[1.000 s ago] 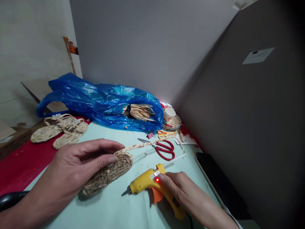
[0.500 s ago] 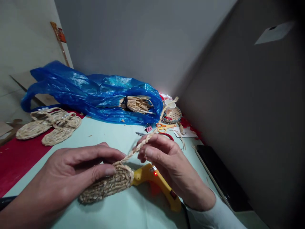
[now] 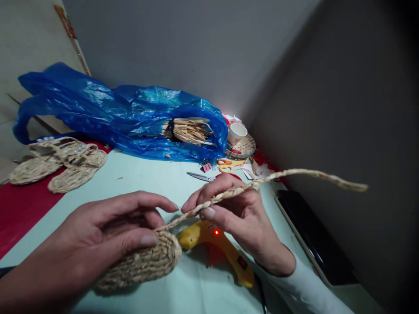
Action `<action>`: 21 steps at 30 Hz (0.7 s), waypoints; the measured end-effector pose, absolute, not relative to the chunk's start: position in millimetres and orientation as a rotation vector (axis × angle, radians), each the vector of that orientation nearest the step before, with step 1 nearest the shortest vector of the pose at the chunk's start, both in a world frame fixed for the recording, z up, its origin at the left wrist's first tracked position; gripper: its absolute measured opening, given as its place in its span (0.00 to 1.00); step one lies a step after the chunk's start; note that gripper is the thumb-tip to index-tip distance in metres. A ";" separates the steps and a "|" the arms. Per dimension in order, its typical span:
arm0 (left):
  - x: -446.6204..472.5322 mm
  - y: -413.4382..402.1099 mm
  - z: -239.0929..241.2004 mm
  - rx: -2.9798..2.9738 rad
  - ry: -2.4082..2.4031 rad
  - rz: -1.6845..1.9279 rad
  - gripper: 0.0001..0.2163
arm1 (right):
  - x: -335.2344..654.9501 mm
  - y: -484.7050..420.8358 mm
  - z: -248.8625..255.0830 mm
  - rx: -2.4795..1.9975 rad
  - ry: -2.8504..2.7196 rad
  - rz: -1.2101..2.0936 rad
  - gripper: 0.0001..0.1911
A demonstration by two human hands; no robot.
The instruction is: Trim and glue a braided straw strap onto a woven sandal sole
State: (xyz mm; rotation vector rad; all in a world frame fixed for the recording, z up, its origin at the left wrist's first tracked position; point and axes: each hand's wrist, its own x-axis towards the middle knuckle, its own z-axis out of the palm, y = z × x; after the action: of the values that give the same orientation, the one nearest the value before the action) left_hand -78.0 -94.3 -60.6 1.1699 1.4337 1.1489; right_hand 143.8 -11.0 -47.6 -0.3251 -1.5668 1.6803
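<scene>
My left hand (image 3: 94, 240) grips a small oval woven straw sole (image 3: 144, 266), its thumb on the near top side and its index finger stretched out above. From the sole's upper edge rises a braided straw cord (image 3: 222, 196), which runs up to the right and ends loose in the air. My right hand (image 3: 235, 213) pinches this cord between thumb and fingers, a short way from the sole. Below the right hand a yellow glue gun (image 3: 225, 248) with a lit red light lies on the table, its front end close to the sole's right tip.
A blue plastic bag (image 3: 131, 122) holds a straw bundle (image 3: 191, 131). Finished straw sandals (image 3: 77, 168) lie at the left. Metal scissors (image 3: 200, 176), orange-handled scissors (image 3: 229, 165), a pink binder clip (image 3: 206, 165) and a basket (image 3: 245, 146) with a white cup (image 3: 238, 131) stand beyond; a black device (image 3: 310, 235) lies right.
The cord's free end has swung from pointing up and away to stretching far right. My right hand has turned and now pinches the cord with its thumb. The camera view has shifted slightly.
</scene>
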 end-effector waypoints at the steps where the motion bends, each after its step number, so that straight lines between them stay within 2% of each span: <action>1: -79.0 -94.7 -61.3 1.184 1.450 1.145 0.10 | 144.6 -10.1 -47.9 -0.325 -1.591 1.648 0.04; 7: -84.0 -99.1 -64.1 1.347 1.642 1.138 0.05 | 152.4 -9.9 -44.4 -0.292 -1.737 1.491 0.03; 21: -89.4 -96.1 -64.9 1.500 1.642 1.133 0.04 | 157.7 -7.4 -40.8 -0.227 -1.860 1.407 0.02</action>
State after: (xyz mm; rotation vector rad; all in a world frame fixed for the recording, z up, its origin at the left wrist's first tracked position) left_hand -89.4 -96.1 -64.9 1.4999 1.6424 1.1332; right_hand 157.7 -7.4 -40.8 -0.2269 -1.8596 1.4074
